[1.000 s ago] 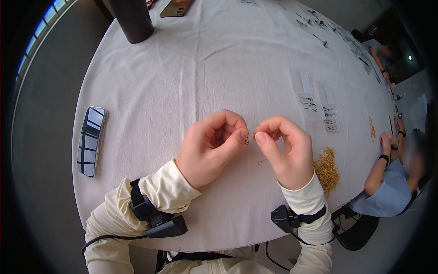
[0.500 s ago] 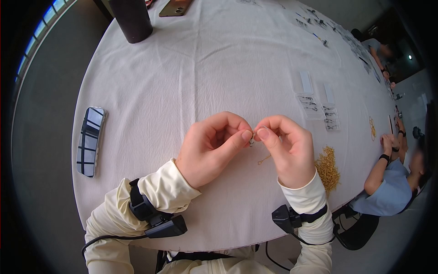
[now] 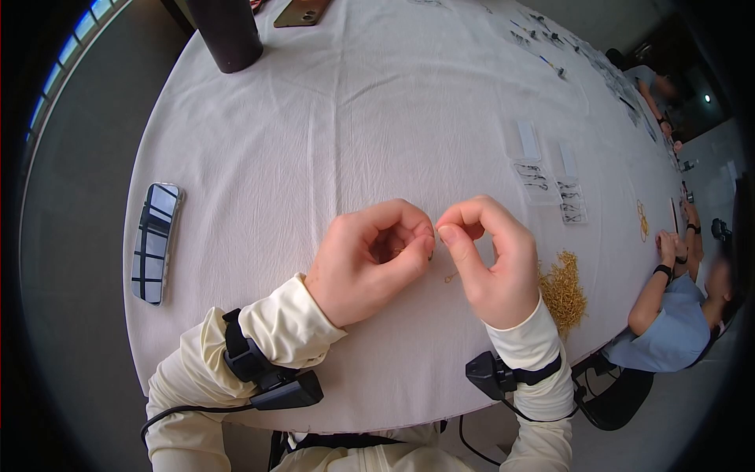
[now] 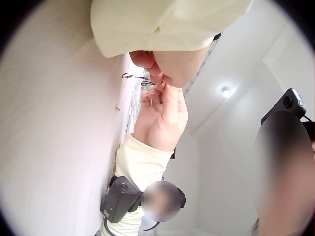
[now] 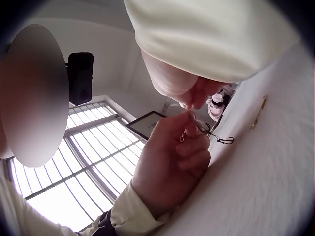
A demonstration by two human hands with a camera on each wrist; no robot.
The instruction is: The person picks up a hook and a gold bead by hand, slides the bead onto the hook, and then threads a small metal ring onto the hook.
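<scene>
My left hand [image 3: 370, 259] holds a small dark wire hook [image 5: 216, 135] with thumb and forefinger. In the right wrist view, the hook's bent ends stick out past the fingers, and a small gold loop [image 5: 182, 136] shows against them. Facing it, my right hand [image 3: 495, 259] has thumb and forefinger brought together, tips right beside the left fingertips; I cannot tell whether it pinches something. On the cloth below lies a loose gold wire piece [image 5: 258, 113] with a ring end. A pile of similar gold pieces [image 3: 563, 293] lies beside the right wrist.
Two clear plastic boxes [image 3: 537, 189] with dark hooks lie beyond the right hand. A phone [image 3: 157, 244] rests at the left, with a dark cup [image 3: 226, 35] and another phone [image 3: 303, 12] farther back. Another person [image 3: 668, 322] sits at the right table edge.
The two hands' fingertips came together half a second ago and now stand slightly apart again. The left fingers have shifted a little lower, and the hook is more hidden in the head view.
</scene>
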